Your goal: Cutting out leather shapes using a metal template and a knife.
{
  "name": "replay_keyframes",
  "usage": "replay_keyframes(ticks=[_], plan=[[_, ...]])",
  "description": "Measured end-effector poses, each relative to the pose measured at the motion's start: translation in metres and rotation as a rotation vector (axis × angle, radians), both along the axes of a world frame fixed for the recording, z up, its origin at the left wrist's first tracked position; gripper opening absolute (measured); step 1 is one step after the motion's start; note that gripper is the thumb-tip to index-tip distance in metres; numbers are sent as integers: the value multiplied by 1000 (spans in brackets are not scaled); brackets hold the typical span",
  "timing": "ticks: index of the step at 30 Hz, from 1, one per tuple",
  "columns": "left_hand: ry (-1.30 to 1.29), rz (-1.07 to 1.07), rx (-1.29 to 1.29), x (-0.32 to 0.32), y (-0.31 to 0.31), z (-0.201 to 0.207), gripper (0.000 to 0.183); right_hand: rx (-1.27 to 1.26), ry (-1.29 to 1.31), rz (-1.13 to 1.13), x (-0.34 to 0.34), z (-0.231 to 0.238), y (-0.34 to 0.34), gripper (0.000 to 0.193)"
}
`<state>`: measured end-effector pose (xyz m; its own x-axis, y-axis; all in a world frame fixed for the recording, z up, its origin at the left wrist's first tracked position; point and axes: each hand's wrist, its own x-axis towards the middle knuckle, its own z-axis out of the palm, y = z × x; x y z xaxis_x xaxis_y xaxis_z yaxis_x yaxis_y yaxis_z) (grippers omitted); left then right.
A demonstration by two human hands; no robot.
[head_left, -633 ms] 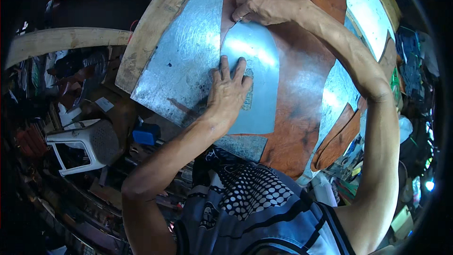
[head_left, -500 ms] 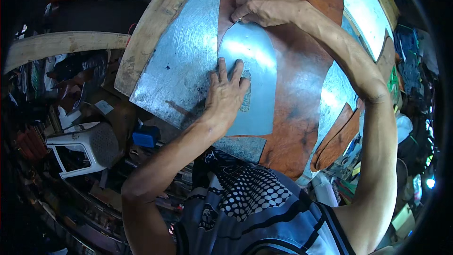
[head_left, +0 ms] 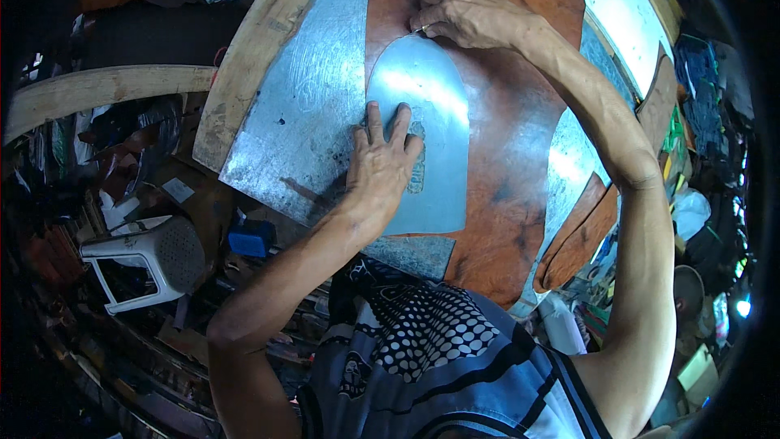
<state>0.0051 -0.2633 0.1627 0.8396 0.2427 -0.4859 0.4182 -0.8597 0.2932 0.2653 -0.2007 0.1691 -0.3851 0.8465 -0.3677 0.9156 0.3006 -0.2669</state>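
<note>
One hand [head_left: 379,166] splayed, right hand [head_left: 470,18] curled

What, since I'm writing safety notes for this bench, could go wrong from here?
The grey arch-topped sheet might shift or turn, as only the left hand's spread fingers seem to steady it.

The small tool pinched in the right hand could stray from the curved edge and mark the brown leather.

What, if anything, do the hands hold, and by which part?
The right hand pinches a small tool just behind its visible tip; the left hand grips nothing.
</note>
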Motion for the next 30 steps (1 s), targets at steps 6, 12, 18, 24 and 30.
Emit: replay_keyframes(ticks=[6, 12, 18, 24, 30], plan=[[-8, 1, -20, 0, -1, -2, 44, -1, -31, -94, 1, 3, -15, 25], [-37, 30, -6, -1, -4, -6, 44, 6, -27, -165, 0, -3, -29, 27], [20, 8, -23, 3, -1, -3, 45, 55, 12, -259, -4, -1, -42, 28], [-13, 23, -3, 4, -5, 0, 50, 205, 57, -244, 5, -8, -57, 28], [3, 13, -40, 4, -5, 3, 49, 145, 17, -315, -5, -3, -67, 27]])
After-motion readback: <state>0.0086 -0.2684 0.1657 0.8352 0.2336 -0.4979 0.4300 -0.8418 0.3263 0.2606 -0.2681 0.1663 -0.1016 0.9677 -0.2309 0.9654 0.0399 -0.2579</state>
